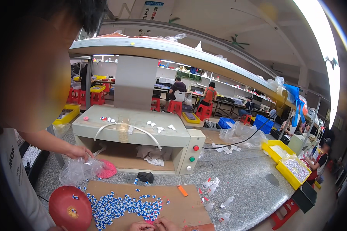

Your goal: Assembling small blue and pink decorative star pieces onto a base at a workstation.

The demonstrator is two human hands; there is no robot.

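My left hand (141,226) and my right hand (169,224) show only partly at the lower edge, close together, fingertips almost touching. They rest on the near edge of a brown cardboard sheet (181,208). Right in front of them lies a pile of several small blue and white pieces (121,207). A small pinkish bit (152,222) sits between my fingertips; whether either hand grips it is unclear. A red round bowl (70,208) lies at the left of the pile.
A co-worker at the left has a hand (79,152) on a clear plastic bag (77,170). Behind the cardboard stands a beige machine (135,133) with a red button and a green button. Yellow bins (293,169) stand at the right; white scraps (212,184) lie on the grey speckled table.
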